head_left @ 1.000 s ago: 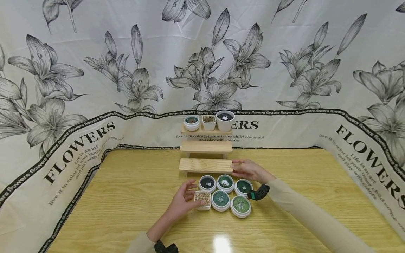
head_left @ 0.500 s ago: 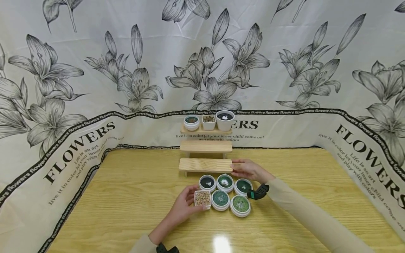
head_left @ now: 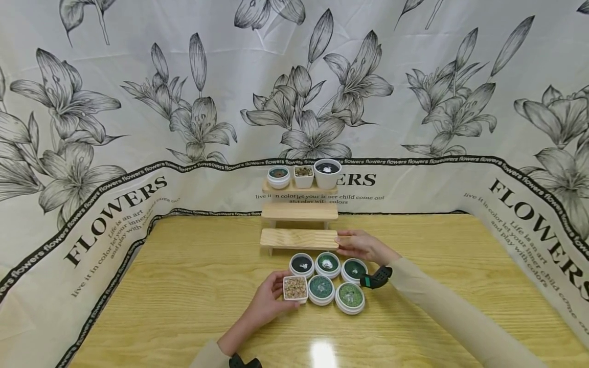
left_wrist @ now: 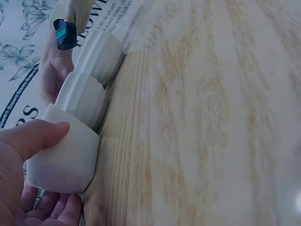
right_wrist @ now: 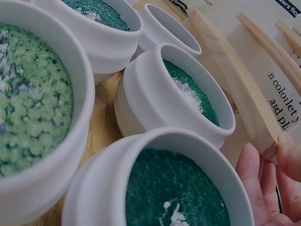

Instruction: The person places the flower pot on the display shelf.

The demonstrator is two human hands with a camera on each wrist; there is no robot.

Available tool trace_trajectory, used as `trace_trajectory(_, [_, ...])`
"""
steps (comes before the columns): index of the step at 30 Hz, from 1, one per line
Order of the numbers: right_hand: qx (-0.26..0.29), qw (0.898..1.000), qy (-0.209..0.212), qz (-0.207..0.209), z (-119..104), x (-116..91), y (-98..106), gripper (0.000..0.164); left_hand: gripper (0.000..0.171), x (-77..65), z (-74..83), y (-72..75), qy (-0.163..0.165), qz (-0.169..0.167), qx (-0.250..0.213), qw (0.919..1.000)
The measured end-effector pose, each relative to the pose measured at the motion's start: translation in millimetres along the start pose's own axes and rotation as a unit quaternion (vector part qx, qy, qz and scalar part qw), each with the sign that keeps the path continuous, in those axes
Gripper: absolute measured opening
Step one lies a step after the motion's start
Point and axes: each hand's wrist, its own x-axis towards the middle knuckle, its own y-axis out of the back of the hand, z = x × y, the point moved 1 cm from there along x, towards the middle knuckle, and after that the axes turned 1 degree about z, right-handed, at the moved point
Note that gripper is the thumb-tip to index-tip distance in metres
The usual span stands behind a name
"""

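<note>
My left hand (head_left: 265, 300) grips a square white pot (left_wrist: 63, 146) filled with tan gravel, thumb on the near side and fingers round the far side. The pot stands at the left of the front row on the table. With thumb and fingers my right hand (head_left: 363, 246) pinches the right end of the lowest step of a wooden tiered stand (head_left: 299, 238). Beside the square pot are a round pot with teal filling (head_left: 321, 288) and one with light green filling (head_left: 350, 296). Behind them stand a dark-filled pot (head_left: 301, 265) and two green-filled pots (head_left: 328, 263).
On the stand's top step sit a round pot (head_left: 278, 177), a small square pot (head_left: 303, 176) and a taller white pot (head_left: 327, 174). The middle step (head_left: 300, 211) is bare wood. A flower-printed cloth (head_left: 211, 128) hangs around the back and sides of the wooden table (head_left: 184, 286).
My left hand's fingers have closed round the square gravel pot, the thumb moving from over its top to its near side. My right hand stays at the stand's end.
</note>
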Motion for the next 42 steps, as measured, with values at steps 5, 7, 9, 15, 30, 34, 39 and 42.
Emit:
trace_trajectory(5, [0.013, 1.000, 0.007, -0.012, 0, 0, 1, 0.063, 0.067, -0.5, 1.3, -1.9, -0.005, 0.005, -0.007, 0.9999])
trace_trajectory(7, [0.016, 1.000, 0.008, -0.014, 1, 0, 1, 0.062, 0.067, -0.9, 1.8, -2.0, -0.008, 0.008, -0.007, 0.9999])
trace_trajectory(9, [0.016, 1.000, 0.009, -0.015, 1, 0, 0, 0.063, 0.066, -1.4, 1.6, -1.9, -0.008, 0.012, -0.002, 0.9999])
trace_trajectory(15, [0.018, 1.000, 0.006, -0.014, 0, -1, 0, 0.063, 0.066, -2.1, 1.4, -1.3, 0.004, 0.019, 0.007, 0.9998])
trace_trajectory(30, [0.018, 1.000, 0.005, -0.009, 0, -1, -1, 0.063, 0.063, 2.6, 22.7, 3.7, 0.002, 0.024, 0.015, 0.9996])
trace_trajectory(34, [0.015, 1.000, 0.004, -0.008, 0, -2, -2, 0.063, 0.062, 7.2, 26.6, 4.1, -0.003, 0.027, 0.024, 0.9993])
trace_trajectory(39, [0.011, 1.000, 0.002, -0.007, 0, -2, -3, 0.063, 0.062, 14.1, 34.7, 4.1, -0.017, 0.030, 0.038, 0.9987])
trace_trajectory(42, [0.010, 1.000, 0.002, -0.005, 0, -1, -2, 0.063, 0.061, 19.5, 38.8, 3.8, -0.023, 0.027, 0.044, 0.9984])
